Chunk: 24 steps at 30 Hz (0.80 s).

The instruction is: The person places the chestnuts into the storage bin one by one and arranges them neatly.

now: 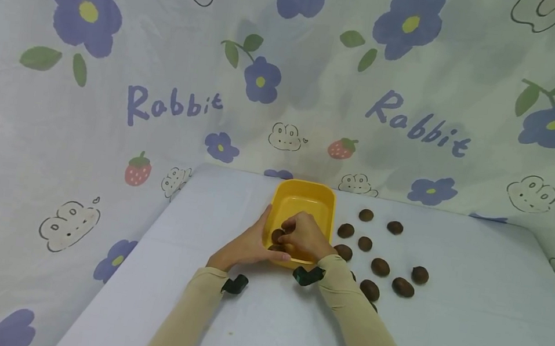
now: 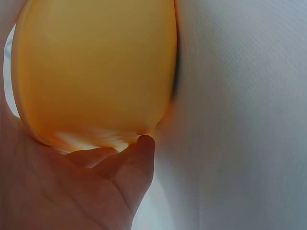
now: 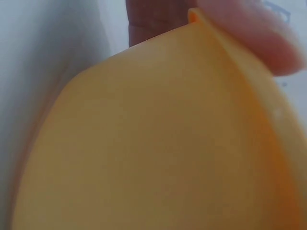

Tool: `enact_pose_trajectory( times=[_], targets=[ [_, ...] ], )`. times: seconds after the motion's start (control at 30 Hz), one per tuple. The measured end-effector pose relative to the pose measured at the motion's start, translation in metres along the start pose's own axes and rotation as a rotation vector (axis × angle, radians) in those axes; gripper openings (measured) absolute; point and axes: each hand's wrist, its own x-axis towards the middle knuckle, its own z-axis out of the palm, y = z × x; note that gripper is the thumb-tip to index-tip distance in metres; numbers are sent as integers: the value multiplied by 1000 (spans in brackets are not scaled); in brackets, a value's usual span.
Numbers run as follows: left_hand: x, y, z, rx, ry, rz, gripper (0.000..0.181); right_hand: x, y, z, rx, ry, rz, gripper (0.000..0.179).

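Taking the yellow tray [image 1: 305,206] as our dial, with twelve o'clock at the far end of the table [image 1: 477,298], we find the left hand [image 1: 249,245] at eight, its fingers and thumb closed round the tray's wall and near rim. The right hand [image 1: 307,236] reaches inside, fingers curled, its tips at a chestnut [image 1: 277,235] towards eight o'clock. We cannot tell whether they pinch it or only touch it, for the right wrist view shows mostly tray wall. A second chestnut [image 1: 276,248] lies just beside it, towards seven, partly covered.

To handle the nut well, we would judge it best to keep the left hand's brace firm, work low over the tray floor, and part the fingertips gently, since a smooth, rounded nut may roll.

Outside, the loose chestnuts [image 1: 380,267] are scattered from two to five o'clock. The right sleeve [image 1: 358,318] crosses at five and partly hides two of them; we judge that it, with the dark wrist device [image 1: 307,276] near the tray's rim, could nudge something. At twelve hangs a printed curtain [image 1: 298,94].
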Motion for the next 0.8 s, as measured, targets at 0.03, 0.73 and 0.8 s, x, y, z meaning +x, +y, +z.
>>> enact_pose_trajectory(
  times=[0.03,0.73,0.8],
  targets=[
    [0,0,0,1,0,1,136,-1,0,-1,1,11,-7,23],
    [2,0,1,-10,9,-25,139,-60,14,-91,80,254,40,34],
    [2,0,1,-10,10,-25,141,-67,22,-100,91,286,59,34]
  ],
)
